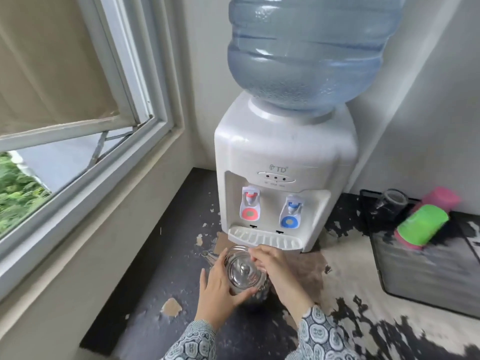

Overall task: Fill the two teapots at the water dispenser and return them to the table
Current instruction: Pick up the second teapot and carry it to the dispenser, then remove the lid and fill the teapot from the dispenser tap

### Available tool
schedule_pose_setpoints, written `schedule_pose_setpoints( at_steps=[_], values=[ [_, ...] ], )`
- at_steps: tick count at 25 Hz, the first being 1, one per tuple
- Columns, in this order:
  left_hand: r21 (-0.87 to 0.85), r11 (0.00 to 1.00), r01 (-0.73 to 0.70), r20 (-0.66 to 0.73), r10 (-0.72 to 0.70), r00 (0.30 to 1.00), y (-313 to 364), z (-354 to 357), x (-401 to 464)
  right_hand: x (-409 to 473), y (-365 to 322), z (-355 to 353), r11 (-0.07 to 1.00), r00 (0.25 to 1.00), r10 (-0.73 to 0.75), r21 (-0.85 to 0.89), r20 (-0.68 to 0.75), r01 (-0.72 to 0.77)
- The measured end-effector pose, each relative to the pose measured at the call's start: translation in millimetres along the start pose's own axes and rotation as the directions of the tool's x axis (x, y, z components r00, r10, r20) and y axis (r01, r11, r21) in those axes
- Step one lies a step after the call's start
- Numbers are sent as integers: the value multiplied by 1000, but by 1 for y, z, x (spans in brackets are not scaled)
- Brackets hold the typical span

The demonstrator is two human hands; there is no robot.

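Note:
A shiny steel teapot (pixel 242 275) with its lid on stands on the worn counter just in front of the white water dispenser (pixel 280 157). Its spout points left. My left hand (pixel 220 289) cups the pot's left side. My right hand (pixel 272 263) grips its handle at the upper right. The dispenser has a red tap (pixel 250 203) on the left, a blue tap (pixel 293 211) on the right and a drip tray (pixel 265 239) below them. A large blue water bottle (pixel 309 48) sits on top. Only one teapot is in view.
An open window (pixel 78 126) and its sill run along the left. A grey tray (pixel 428 271) at the right holds a green cup (pixel 422 227), a pink cup (pixel 441 198) and a dark glass (pixel 393 201). The counter (pixel 145 268) has a peeling black surface.

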State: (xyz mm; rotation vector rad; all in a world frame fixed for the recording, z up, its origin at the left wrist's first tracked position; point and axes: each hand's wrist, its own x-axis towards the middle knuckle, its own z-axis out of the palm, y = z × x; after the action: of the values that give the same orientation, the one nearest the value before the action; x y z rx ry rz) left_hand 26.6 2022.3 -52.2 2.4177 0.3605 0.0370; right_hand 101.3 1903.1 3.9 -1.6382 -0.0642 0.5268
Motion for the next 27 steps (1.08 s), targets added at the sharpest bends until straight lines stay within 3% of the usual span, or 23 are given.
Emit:
schedule_pose_setpoints(
  at_steps=[6,9,13,17,23,25,27],
  values=[
    [72,997,-16,34,14,999,-8,6,-1,1,9,-11,998,998,-55,-7,22,55],
    [77,997,-6,55,2,998,-10,8,-2,-1,21,-13,981,989,-146,-127,22,148],
    [100,995,4,67,-11,998,-11,7,1,7,37,-8,949,955,-255,-228,-152,217],
    [154,988,-8,64,-2,998,-11,7,0,11,55,-2,991,956,-121,-95,-269,99],
    [234,972,-29,41,20,999,-13,8,4,18,53,-7,985,975,57,-145,-216,-90],
    [253,967,-41,22,37,999,-13,7,6,14,54,-1,963,938,-30,-263,-346,-66],
    [252,966,-58,7,58,998,-12,5,8,4,53,5,882,864,-263,-470,-430,35]
  ],
)
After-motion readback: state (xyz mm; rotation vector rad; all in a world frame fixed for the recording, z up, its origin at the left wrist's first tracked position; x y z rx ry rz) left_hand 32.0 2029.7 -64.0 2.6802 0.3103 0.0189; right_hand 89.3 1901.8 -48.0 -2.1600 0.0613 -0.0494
